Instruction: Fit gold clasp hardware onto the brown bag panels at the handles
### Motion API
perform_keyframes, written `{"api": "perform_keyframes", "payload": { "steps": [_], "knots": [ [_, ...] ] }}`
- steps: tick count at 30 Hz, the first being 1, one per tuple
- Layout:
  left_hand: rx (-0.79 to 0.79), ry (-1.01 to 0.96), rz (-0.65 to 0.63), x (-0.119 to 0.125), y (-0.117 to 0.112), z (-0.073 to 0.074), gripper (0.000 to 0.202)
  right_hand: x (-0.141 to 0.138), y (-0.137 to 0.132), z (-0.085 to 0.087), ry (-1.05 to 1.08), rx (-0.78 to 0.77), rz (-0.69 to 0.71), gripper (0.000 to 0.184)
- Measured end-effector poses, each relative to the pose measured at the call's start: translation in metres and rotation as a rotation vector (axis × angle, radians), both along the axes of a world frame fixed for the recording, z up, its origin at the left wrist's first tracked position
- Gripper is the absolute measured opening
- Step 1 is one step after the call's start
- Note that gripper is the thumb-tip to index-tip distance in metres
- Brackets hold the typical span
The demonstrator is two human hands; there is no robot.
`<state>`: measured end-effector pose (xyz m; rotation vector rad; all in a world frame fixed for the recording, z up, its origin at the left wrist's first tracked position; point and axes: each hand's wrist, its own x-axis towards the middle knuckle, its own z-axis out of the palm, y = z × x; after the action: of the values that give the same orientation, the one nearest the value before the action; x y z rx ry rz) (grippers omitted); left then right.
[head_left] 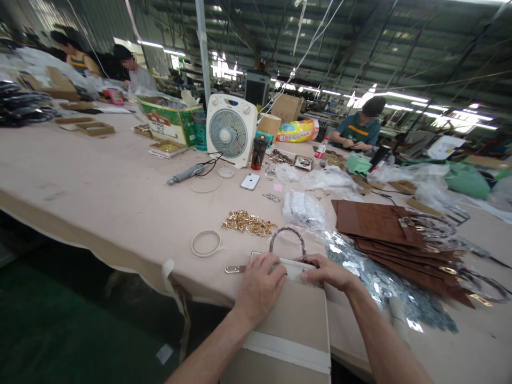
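Observation:
In front of me a beige handbag panel (298,312) with pale edging lies over the table's front edge. A curved handle (287,230), apparently wrapped in clear film, rises from its far end. My left hand (261,282) presses on the panel's far left part, its fingers bent over the surface. Beside it a short strap with a metal tip (235,269) sticks out to the left. My right hand (328,271) grips the far right corner near the handle's base, thumb on top and fingers partly hidden. Whether either hand holds a small fitting is hidden.
Gold hardware (248,223) and a tape roll (206,244) lie beyond the panel. Brown bag pieces (380,224) are stacked right, by grey metal plates (372,272). Farther back are an electric screwdriver (186,173), a phone (250,181) and a fan (230,130). Several people sit beyond.

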<state>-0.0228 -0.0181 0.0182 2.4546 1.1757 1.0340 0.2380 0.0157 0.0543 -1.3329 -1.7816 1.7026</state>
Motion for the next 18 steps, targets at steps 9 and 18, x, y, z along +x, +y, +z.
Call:
{"api": "perform_keyframes", "payload": {
  "steps": [9,18],
  "knots": [
    [-0.035,-0.196,-0.005,-0.006,0.002,-0.005,0.022,-0.011,0.016,-0.006,0.083,-0.111,0.048,0.060],
    [-0.043,-0.197,-0.011,-0.005,0.006,-0.007,0.024,-0.011,0.007,-0.024,0.334,-0.342,-0.086,0.066]
  ]
}}
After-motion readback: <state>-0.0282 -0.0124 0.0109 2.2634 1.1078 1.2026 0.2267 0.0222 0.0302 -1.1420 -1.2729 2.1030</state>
